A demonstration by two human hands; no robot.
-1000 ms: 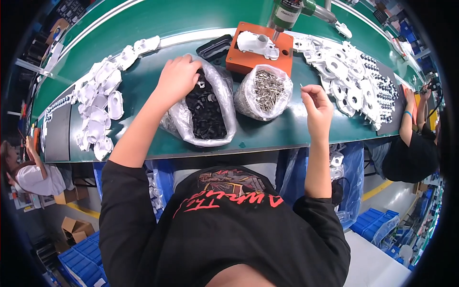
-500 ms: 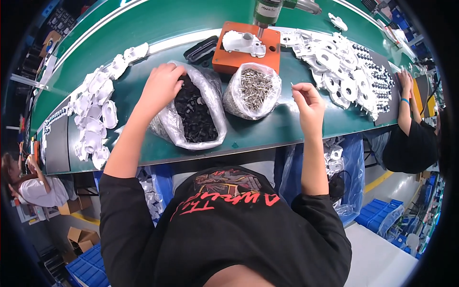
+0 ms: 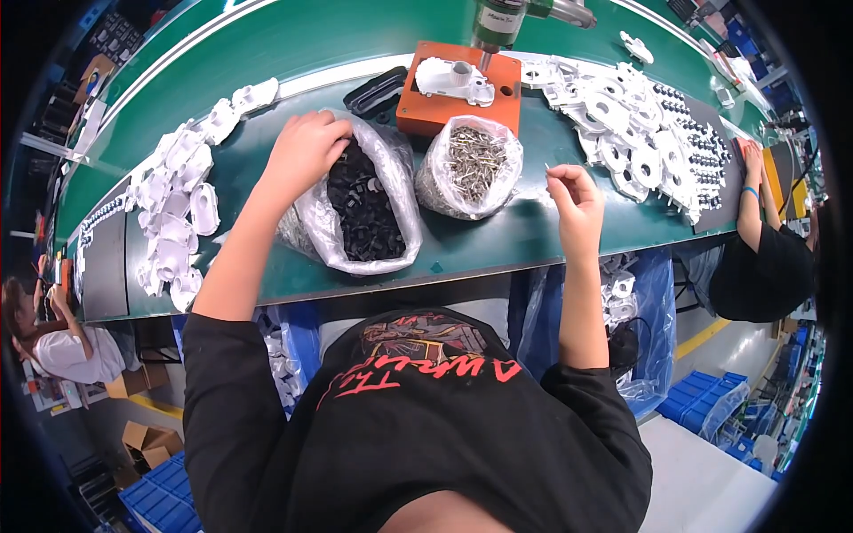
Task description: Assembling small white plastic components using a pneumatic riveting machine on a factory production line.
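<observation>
My left hand (image 3: 306, 158) is at the upper left rim of a clear plastic bag (image 3: 404, 204) filled with small black parts (image 3: 364, 213). Its fingers are curled together, and whatever lies between them is hidden. Out to the right of a second bag, full of shiny metal pins (image 3: 477, 164), my right hand (image 3: 577, 197) is raised over the bench. Thumb and forefinger there pinch one thin metal pin (image 3: 547, 167). Behind the bags, a white plastic housing (image 3: 455, 80) lies on an orange block (image 3: 426, 115), beneath the tip of a green press-like tool (image 3: 498, 25).
White housings are heaped at left (image 3: 173, 209) and right (image 3: 613, 115). Rows of small dark-topped parts (image 3: 702, 147) stand beyond the right heap. A black tray (image 3: 376, 92) lies beside the block. Co-workers sit at both sides, one with a hand (image 3: 753, 160) on the bench.
My left hand has shifted slightly up and right along the bag's rim. My right hand has dipped a little with its pin. A lone white part at the far right has moved slightly rightward and nearer.
</observation>
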